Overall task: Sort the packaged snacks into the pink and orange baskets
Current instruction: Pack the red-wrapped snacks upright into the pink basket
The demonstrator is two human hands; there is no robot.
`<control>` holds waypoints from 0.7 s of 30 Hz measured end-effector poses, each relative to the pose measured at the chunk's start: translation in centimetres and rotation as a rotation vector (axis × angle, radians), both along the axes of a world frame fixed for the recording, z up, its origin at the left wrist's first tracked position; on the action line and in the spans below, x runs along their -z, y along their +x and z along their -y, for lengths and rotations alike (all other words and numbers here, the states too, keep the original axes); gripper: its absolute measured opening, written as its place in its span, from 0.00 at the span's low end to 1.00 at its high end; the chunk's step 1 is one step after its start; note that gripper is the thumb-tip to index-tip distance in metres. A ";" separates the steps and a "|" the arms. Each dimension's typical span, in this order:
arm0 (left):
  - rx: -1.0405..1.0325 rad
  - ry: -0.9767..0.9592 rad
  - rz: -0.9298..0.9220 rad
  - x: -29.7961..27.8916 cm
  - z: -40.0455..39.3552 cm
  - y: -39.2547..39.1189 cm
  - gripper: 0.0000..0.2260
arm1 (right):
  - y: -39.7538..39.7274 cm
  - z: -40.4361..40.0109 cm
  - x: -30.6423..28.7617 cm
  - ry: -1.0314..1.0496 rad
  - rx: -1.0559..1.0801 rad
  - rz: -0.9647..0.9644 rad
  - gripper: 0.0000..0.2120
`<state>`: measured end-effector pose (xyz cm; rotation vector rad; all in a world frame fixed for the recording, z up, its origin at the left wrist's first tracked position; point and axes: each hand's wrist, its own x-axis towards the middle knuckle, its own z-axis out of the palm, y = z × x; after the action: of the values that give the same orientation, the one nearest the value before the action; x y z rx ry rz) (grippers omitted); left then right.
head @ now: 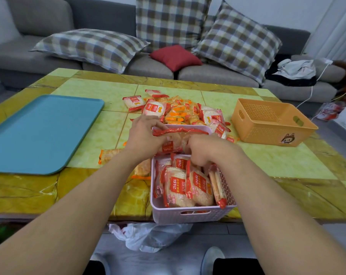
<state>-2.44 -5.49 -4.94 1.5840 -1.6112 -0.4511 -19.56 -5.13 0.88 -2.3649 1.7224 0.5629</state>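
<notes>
Both hands are over the pink basket [192, 214], which stands at the near edge of the table [287, 161] and is already packed with red-and-white snack packs standing on edge. The left hand [146, 133] and right hand [201, 149] together grip one red-and-white snack pack [174, 141], fingers closed on its left and right ends, holding it over the far half of the basket. A loose pile of snacks [180, 112], red-and-white and orange packs mixed, lies on the table just beyond the pink basket. The orange basket [271, 124] stands to the right of the pile, apart from it, with nothing visible inside. A blue tray [39, 133] lies flat at the left.
</notes>
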 end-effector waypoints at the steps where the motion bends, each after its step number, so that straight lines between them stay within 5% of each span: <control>1: -0.005 0.007 0.011 -0.1 0.0 0.0 0.09 | 0.1 0.0 0.1 0.014 -0.008 -0.023 0.05; 8: -0.050 0.066 -0.018 0.0 0.4 0.0 0.15 | 0.3 0.6 0.7 0.075 -0.043 -0.129 0.24; 14: -0.083 0.088 0.036 -0.1 0.2 -0.1 0.11 | 0.6 0.0 0.1 0.112 -0.053 -0.121 0.21; 21: -0.080 0.068 0.016 -0.1 0.3 -0.1 0.14 | -0.3 0.6 -1.0 0.025 0.047 0.297 0.11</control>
<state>-2.57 -5.76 -4.82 1.7004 -1.5528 -0.4557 -19.89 -5.72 1.88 -2.2489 1.6218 0.2104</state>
